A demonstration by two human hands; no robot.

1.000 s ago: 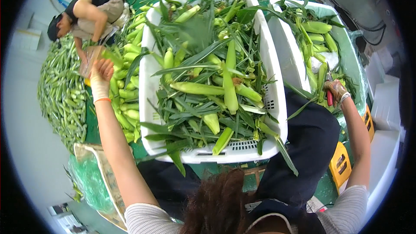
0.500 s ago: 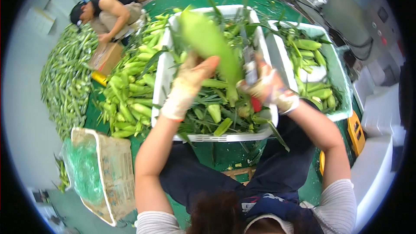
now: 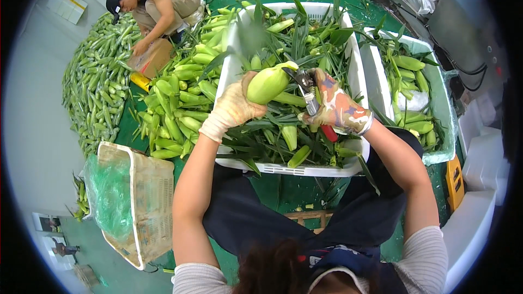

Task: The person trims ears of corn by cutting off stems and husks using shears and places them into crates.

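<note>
My left hand [image 3: 235,106], in a pale knitted glove, is closed around an ear of corn [image 3: 267,85] in its green husk. The ear lies tilted, one end toward my right. In a camouflage-patterned glove, my right hand [image 3: 342,106] grips pruning shears [image 3: 310,99] with a red handle. Their blades touch or nearly touch the ear's pale right end; whether they are around it I cannot tell. Both hands are above a white crate [image 3: 305,171] holding green leaves, husks and several ears.
A heap of unhusked corn [image 3: 180,84] adjoins the crate's left side. Beyond it, a person [image 3: 163,0] crouches by a cardboard box [image 3: 158,54] and bagged corn [image 3: 98,76]. At right stands a lined crate [image 3: 444,155] with ears; at lower left, a beige crate [image 3: 155,201] with green plastic.
The ear has come down and turned in my left hand, bringing its pale end to the shears' blades. The head view has shifted slightly.
</note>
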